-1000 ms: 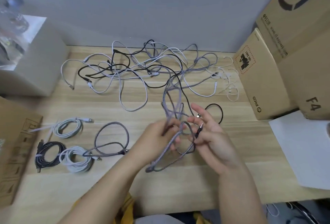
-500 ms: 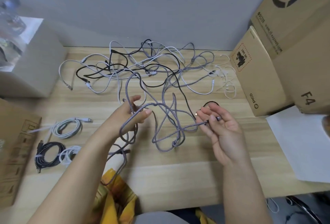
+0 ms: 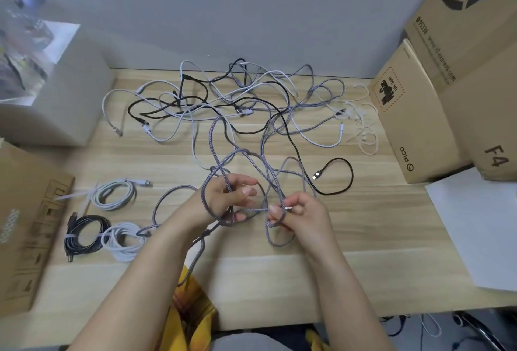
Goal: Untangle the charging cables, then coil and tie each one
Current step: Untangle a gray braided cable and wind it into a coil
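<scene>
Since hands converged, braided cable (image 3: 215, 138) more bunched.

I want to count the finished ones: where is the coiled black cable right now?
In the head view the coiled black cable lies at the table's left, touching a coiled white cable on its right, with the flat cardboard box on its left.

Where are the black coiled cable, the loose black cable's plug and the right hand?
black coiled cable (image 3: 84, 234), head view, on its left loops.
loose black cable's plug (image 3: 316, 175), head view, on the connector tip.
right hand (image 3: 303, 215), head view, on the knuckles.
</scene>
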